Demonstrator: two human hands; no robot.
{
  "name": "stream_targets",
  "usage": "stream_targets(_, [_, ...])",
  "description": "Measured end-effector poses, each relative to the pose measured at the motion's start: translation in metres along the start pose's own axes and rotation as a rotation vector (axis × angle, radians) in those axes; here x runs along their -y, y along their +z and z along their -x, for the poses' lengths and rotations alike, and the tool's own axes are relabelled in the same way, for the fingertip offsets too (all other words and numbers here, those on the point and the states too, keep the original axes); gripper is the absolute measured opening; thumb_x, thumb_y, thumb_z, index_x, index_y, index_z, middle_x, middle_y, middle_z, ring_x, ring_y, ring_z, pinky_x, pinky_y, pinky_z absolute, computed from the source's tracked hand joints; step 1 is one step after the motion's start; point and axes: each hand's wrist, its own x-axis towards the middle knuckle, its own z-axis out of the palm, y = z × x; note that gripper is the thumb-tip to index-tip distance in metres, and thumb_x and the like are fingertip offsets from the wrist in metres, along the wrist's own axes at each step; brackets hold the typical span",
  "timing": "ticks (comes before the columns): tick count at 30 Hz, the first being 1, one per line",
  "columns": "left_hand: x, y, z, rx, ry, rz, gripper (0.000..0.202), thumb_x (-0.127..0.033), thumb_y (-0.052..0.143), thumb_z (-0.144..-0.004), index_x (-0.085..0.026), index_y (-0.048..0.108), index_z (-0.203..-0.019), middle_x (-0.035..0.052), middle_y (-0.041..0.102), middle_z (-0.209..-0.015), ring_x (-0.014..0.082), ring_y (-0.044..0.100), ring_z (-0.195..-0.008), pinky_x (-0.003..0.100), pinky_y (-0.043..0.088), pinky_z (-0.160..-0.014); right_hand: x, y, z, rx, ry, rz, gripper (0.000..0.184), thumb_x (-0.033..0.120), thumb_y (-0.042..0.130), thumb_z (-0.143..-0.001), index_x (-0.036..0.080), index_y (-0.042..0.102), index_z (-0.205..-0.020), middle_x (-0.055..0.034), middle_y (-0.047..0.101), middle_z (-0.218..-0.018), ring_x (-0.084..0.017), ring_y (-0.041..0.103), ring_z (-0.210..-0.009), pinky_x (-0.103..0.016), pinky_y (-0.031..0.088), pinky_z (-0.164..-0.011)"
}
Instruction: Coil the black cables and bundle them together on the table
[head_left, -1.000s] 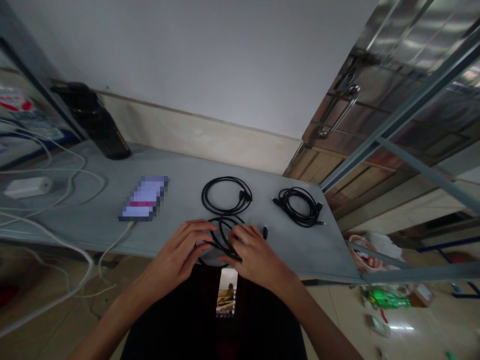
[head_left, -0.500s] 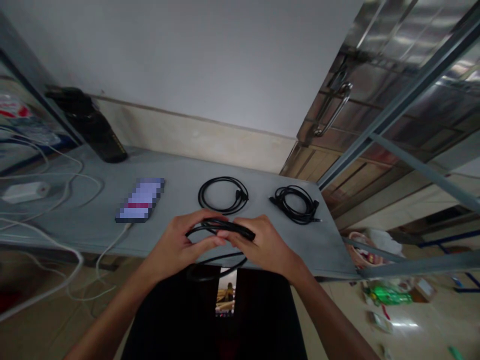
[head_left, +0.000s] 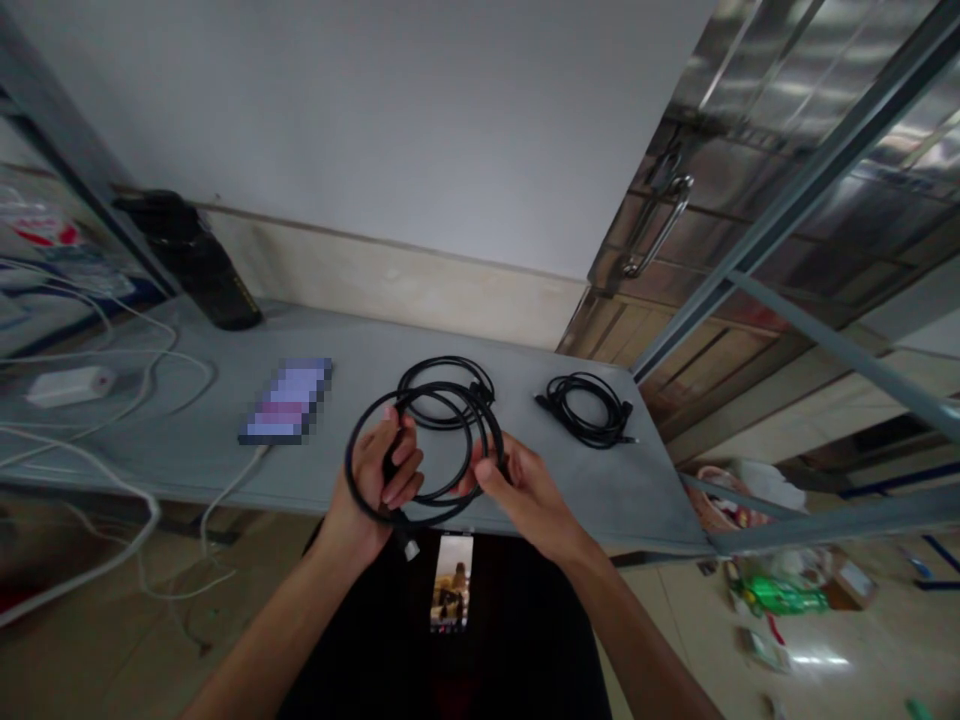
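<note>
A black cable [head_left: 437, 497] hangs in loose loops between my two hands, above the front edge of the grey table [head_left: 352, 345]. My left hand [head_left: 380, 480] has its fingers curled round the cable's left side, and a plug with a metal end [head_left: 409, 549] sticks out below it. On the other side, my right hand [head_left: 517, 490] pinches the loops between thumb and fingers. Just behind, a second coiled black cable [head_left: 427, 363] lies on the table, partly covered by the held loops. A third black cable coil [head_left: 589, 440] rests farther right.
At the left are a phone [head_left: 289, 400] with a cord plugged in, a white power strip [head_left: 71, 386], white cords and a black bottle [head_left: 206, 270]. A lit phone [head_left: 452, 580] sits on my lap. Metal frame bars [head_left: 795, 190] rise at the right.
The bundle that both hands pinched flat is now tilted up and spread into wider loops. My left hand has turned and curled round one side, and a plug end has come into view.
</note>
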Motion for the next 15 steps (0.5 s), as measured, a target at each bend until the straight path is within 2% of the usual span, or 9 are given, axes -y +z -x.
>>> stream_targets(2, [0.003, -0.001, 0.004, -0.020, -0.023, 0.024, 0.037, -0.048, 0.089, -0.099, -0.016, 0.069, -0.102, -0.0111, 0.048, -0.068, 0.0015, 0.026, -0.039, 0.015, 0.027, -0.034, -0.007, 0.009, 0.001, -0.142, 0.049, -0.040, 0.056, 0.075, 0.086, -0.094, 0.022, 0.068, -0.106, -0.0029, 0.075, -0.097, -0.021, 0.073, -0.095, -0.035, 0.059, -0.092])
stream_targets(4, [0.004, -0.002, 0.009, -0.042, -0.064, 0.056, 0.030, -0.041, 0.085, -0.101, -0.015, 0.071, -0.108, -0.0098, 0.050, -0.071, 0.0025, 0.031, -0.042, 0.016, 0.030, -0.036, -0.015, 0.017, 0.001, -0.232, 0.111, -0.146, 0.060, 0.074, 0.092, -0.088, 0.021, 0.069, -0.107, -0.0047, 0.075, -0.103, -0.022, 0.074, -0.101, -0.035, 0.061, -0.092])
stream_targets(7, [0.002, -0.004, 0.019, -0.104, -0.165, 0.110, 0.020, -0.034, 0.072, -0.108, -0.014, 0.074, -0.113, -0.0037, 0.061, -0.079, 0.0071, 0.050, -0.051, 0.019, 0.044, -0.044, -0.024, 0.027, 0.003, -0.226, 0.193, -0.356, 0.063, 0.074, 0.095, -0.083, 0.022, 0.064, -0.103, -0.0041, 0.074, -0.100, -0.022, 0.076, -0.098, -0.035, 0.062, -0.089])
stream_targets(9, [0.001, -0.007, 0.025, -0.133, -0.236, 0.129, 0.025, -0.037, 0.067, -0.112, -0.014, 0.076, -0.116, 0.0021, 0.070, -0.087, 0.0118, 0.064, -0.063, 0.024, 0.059, -0.058, -0.026, 0.031, 0.005, -0.220, 0.220, -0.468, 0.065, 0.073, 0.098, -0.081, 0.023, 0.059, -0.096, 0.0026, 0.065, -0.086, -0.017, 0.070, -0.082, -0.034, 0.062, -0.082])
stream_targets(10, [0.000, -0.009, 0.028, -0.114, -0.260, 0.132, 0.028, -0.039, 0.068, -0.113, -0.013, 0.078, -0.117, 0.0023, 0.070, -0.086, 0.0126, 0.065, -0.065, 0.026, 0.063, -0.064, -0.027, 0.032, 0.006, -0.231, 0.221, -0.505, 0.066, 0.073, 0.099, -0.080, 0.024, 0.056, -0.093, 0.0060, 0.058, -0.079, -0.015, 0.065, -0.074, -0.033, 0.061, -0.078])
stream_targets(11, [-0.002, -0.012, 0.031, -0.063, -0.277, 0.128, 0.031, -0.042, 0.071, -0.112, -0.013, 0.079, -0.118, 0.0004, 0.067, -0.080, 0.0119, 0.062, -0.062, 0.027, 0.064, -0.067, -0.027, 0.031, 0.007, -0.241, 0.215, -0.521, 0.067, 0.074, 0.099, -0.079, 0.024, 0.055, -0.092, 0.0087, 0.050, -0.074, -0.013, 0.059, -0.068, -0.032, 0.060, -0.074])
stream_targets(13, [-0.009, -0.019, 0.033, 0.107, -0.284, 0.086, 0.034, -0.047, 0.079, -0.108, -0.013, 0.081, -0.113, -0.0078, 0.048, -0.062, 0.0081, 0.043, -0.048, 0.024, 0.059, -0.060, -0.023, 0.026, 0.008, -0.204, 0.191, -0.485, 0.065, 0.078, 0.095, -0.083, 0.024, 0.058, -0.094, 0.0121, 0.038, -0.067, -0.012, 0.049, -0.059, -0.032, 0.059, -0.068])
stream_targets(15, [-0.022, -0.027, 0.032, 0.321, -0.284, -0.012, 0.035, -0.051, 0.081, -0.106, -0.016, 0.083, -0.103, -0.0133, 0.026, -0.053, 0.0070, 0.024, -0.042, 0.021, 0.049, -0.050, -0.016, 0.015, 0.008, -0.068, 0.145, -0.340, 0.062, 0.081, 0.085, -0.092, 0.023, 0.065, -0.096, 0.0119, 0.037, -0.062, -0.012, 0.049, -0.057, -0.031, 0.056, -0.067])
